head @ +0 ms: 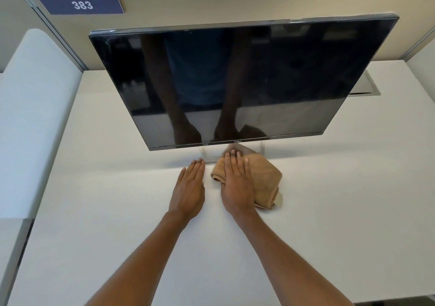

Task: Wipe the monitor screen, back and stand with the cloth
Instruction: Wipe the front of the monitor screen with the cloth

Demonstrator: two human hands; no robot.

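Pressing down flat, the right hand point(236, 183) lay on the folded tan cloth point(266, 178), fingers straight and close together, tips up at the stand point(211, 154) beneath the dark monitor point(223, 82). The cloth sat on the white desk point(329, 211), bunched out to the right of the palm. The left hand point(189, 188) rested flat just beside it, fingers straight, together, holding nothing.

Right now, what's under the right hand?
A folded tan cloth, pressed flat on the white desk by the right hand, its far end reaching the stand base. The palm hides the cloth's left part and the desk beneath.
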